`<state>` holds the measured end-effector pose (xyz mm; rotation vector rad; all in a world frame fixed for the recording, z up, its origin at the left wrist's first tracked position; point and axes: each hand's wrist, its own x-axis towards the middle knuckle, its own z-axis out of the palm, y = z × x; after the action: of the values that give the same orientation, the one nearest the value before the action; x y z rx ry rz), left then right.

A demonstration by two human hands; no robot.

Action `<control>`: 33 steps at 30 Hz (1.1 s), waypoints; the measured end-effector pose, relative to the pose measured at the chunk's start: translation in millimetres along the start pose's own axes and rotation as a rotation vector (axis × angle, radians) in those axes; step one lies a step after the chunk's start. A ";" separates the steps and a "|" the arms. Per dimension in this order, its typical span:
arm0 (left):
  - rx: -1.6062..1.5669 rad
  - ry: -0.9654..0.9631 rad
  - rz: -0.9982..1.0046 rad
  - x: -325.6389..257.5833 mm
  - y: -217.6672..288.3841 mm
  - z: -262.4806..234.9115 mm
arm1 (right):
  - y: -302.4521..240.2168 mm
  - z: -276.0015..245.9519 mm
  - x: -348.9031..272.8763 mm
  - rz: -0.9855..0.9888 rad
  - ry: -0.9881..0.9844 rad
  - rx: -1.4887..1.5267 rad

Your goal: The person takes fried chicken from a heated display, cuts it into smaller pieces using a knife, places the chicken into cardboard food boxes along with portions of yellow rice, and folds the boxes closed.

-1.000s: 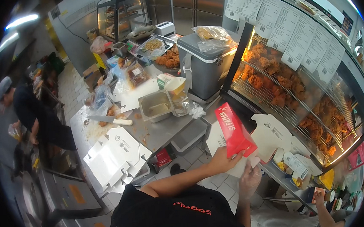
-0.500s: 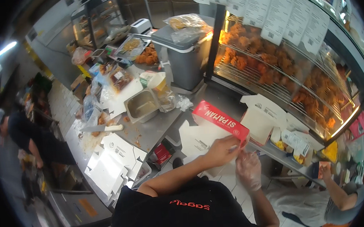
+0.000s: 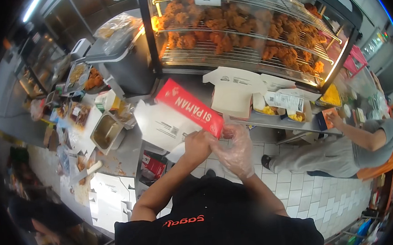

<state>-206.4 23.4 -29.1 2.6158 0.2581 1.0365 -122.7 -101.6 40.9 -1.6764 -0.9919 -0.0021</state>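
Note:
A red-and-white cardboard food box, partly folded, is held up in front of me, its red side facing up and its white lid panel spread to the left. My bare left hand is closed on the box's near end. At the same red corner, my right hand in a clear plastic glove grips the edge; some of its fingertips are hidden behind the card. Just beyond, an opened white box rests on the counter, beside small boxes of yellow food.
Behind the counter stands a heated glass case of fried chicken. A grey bin, a metal pan, a knife and flat white boxes are leftward. A co-worker at right holds a small box.
My view has turned to the right. The box and both hands sit further left in the picture, and my gloved hand has come up against the box's end.

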 end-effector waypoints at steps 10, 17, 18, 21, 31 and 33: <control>-0.487 0.046 -0.497 5.8 15.4 0.9 | 60.3 15.6 -12.1 -0.469 -0.011 -0.385; -0.373 0.038 -0.504 -20.5 -4.9 -10.7 | 25.6 38.1 -3.6 -0.100 -0.135 0.081; -0.291 0.015 -0.475 -24.1 -6.8 -12.2 | 13.5 38.0 0.2 0.036 -0.179 0.138; -0.121 0.004 -0.450 -36.1 -9.4 -14.0 | 15.8 43.8 3.6 -0.218 -0.229 -0.134; -0.110 0.208 -0.424 -23.2 -43.6 -44.6 | -9.7 90.0 23.8 -0.198 -0.244 -0.111; -0.254 0.072 -0.485 -18.6 -61.2 -62.5 | -11.5 91.4 32.8 -0.165 -0.349 -0.114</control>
<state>-266.0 89.3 -19.5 2.1381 0.6890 0.9193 -151.6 -8.6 32.1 -1.7282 -1.4133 0.1312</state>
